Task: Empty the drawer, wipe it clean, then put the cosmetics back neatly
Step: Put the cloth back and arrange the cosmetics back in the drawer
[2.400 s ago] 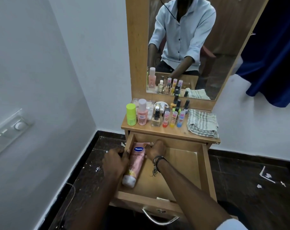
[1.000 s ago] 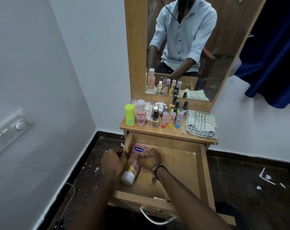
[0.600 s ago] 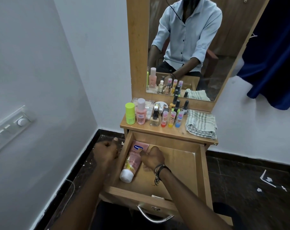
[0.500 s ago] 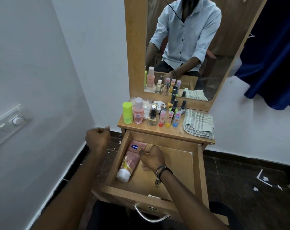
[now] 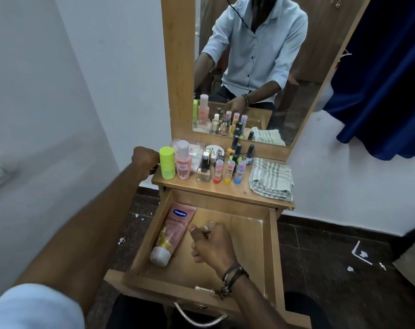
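Left hand (image 5: 143, 160): I've got it up at the left edge of the tabletop (image 5: 242, 191), right beside the lime-green bottle (image 5: 167, 166); fingers curled, but I can't tell whether they touch it or hold anything.
Right hand (image 5: 211, 243): down inside the open drawer (image 5: 271, 245), fingers curled in loosely, gripping nothing I can see; a dark bracelet (image 5: 233, 276) sits on the wrist.
Pink tube (image 5: 172, 233): lying flat along the drawer's left wall, blue-logo end toward the back, white cap toward me; my right hand is just beside it, apart from it.
Drawer: pulled well out, wooden floor bare on the right, metal handle (image 5: 199, 321) at the front.
Tabletop row: next to the green one, a pink bottle (image 5: 183, 163), then a clear bottle with a black cap (image 5: 204, 170), then three small sticks with red, yellow and blue bases (image 5: 228, 172).
Behind them: dark-capped small bottles (image 5: 237, 150) and a round white tin (image 5: 214, 150).
Checked cloth (image 5: 271, 179): folded on the right end of the tabletop.
Mirror (image 5: 249, 67): shows a person in a pale blue shirt.
Floor (image 5: 344, 269): dark tiles, white scraps scattered.
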A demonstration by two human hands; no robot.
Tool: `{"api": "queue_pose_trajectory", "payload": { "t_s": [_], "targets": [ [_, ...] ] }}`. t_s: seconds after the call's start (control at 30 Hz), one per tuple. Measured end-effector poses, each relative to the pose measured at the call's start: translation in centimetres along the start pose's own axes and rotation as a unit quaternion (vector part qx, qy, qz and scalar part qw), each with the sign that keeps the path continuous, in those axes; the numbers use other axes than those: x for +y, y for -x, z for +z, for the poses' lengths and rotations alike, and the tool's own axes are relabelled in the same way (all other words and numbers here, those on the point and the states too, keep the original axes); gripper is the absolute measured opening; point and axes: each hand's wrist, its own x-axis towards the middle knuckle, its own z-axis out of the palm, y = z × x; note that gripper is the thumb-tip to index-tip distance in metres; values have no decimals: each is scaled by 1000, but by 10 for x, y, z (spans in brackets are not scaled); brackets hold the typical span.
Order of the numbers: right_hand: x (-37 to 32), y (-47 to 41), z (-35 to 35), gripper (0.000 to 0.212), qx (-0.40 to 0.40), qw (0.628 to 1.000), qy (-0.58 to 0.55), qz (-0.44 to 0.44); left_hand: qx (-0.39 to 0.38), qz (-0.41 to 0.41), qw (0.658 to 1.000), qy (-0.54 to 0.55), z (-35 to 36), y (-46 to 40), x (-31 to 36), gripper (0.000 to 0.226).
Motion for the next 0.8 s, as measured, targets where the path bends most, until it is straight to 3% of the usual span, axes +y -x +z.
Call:
{"api": "queue_pose_trajectory", "payload": {
  "t_s": [0.3, 0.57, 0.8],
  "targets": [
    [10, 0, 5, 26, -8, 1000, -19, 16, -32, 4, 998, -47, 5, -8, 4, 23],
    [14, -1, 9, 27, -14, 999, -24, 28, -50, 39, 995, -79, 7, -13, 7, 9],
    [14, 4, 4, 29, -11, 998, -39, 42, -52, 35, 993, -101, 16, -26, 13, 14]
  ]
}}
